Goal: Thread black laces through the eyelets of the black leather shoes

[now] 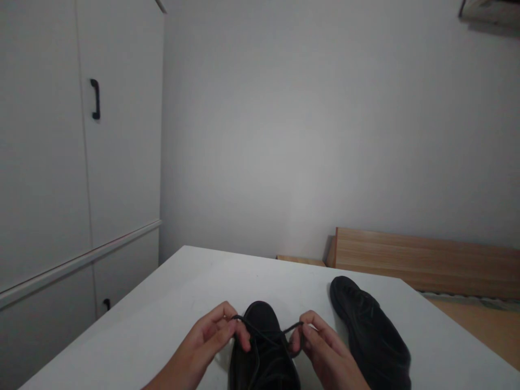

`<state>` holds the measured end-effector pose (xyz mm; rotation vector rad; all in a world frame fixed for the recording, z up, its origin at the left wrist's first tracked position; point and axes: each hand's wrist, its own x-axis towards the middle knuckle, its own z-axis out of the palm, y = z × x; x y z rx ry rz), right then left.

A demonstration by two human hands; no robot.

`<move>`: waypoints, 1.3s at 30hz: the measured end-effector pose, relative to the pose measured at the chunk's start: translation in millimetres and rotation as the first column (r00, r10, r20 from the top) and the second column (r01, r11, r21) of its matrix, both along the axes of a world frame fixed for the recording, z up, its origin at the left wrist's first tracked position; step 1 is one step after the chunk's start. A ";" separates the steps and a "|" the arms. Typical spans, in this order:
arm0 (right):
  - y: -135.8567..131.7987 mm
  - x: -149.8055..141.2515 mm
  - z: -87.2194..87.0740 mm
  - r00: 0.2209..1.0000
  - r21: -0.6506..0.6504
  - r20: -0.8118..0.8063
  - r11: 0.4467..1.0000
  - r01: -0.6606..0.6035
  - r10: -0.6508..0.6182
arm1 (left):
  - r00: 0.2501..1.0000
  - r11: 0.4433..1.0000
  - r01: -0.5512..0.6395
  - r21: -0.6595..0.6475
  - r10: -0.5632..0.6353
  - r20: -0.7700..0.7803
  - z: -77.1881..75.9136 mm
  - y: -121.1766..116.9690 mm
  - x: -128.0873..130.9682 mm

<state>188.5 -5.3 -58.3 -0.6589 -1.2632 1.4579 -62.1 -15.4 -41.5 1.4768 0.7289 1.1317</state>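
A black shoe stands on the white table right in front of me, toe pointing away. My left hand pinches one end of its black lace at the shoe's left side. My right hand pinches the other end at the right side. The lace runs taut between the two hands above the shoe's tongue. A second black shoe lies on the table to the right of my right hand, untouched.
A white wardrobe with black handles stands at the left, close to the table's left edge. A bare grey wall is behind. A wooden bed frame lies beyond the table's far right corner.
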 end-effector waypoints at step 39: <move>12.3 1.3 -32.9 0.966 -0.054 0.257 0.998 -0.017 0.031 | 0.896 0.966 -0.148 0.213 0.222 -0.384 -0.9 -1.3 4.4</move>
